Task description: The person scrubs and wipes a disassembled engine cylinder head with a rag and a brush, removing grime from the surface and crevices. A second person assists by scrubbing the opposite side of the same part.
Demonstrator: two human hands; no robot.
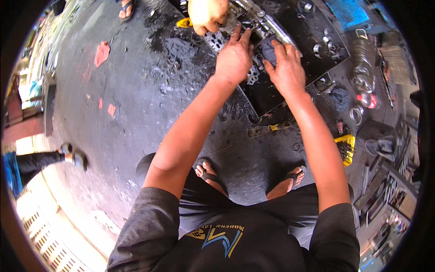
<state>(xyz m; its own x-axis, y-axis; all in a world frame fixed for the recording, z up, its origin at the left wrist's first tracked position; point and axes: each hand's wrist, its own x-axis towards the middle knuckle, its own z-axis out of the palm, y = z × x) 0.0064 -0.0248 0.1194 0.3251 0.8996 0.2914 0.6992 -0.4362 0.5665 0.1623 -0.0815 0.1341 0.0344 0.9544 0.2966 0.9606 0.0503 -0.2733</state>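
Observation:
My left hand [234, 56] lies flat, fingers together, on a greasy metal engine part [267, 27] that rests on a black mat [290, 86] on the floor. My right hand [286, 68] presses a dark blue-grey rag [269, 49] against the same part, fingers curled over the cloth. Another person's hand [207, 15] grips the far end of the part from the top. A toothed metal piece [252, 75] shows between my two hands.
Oily concrete floor [136, 99] spreads to the left. A yellow-handled tool [267, 129] lies near my feet. Metal rings, a red-capped piece [366, 99], a yellow crate [346, 147] and tool clutter sit at right. Another person's sandalled foot [126, 9] is at the top.

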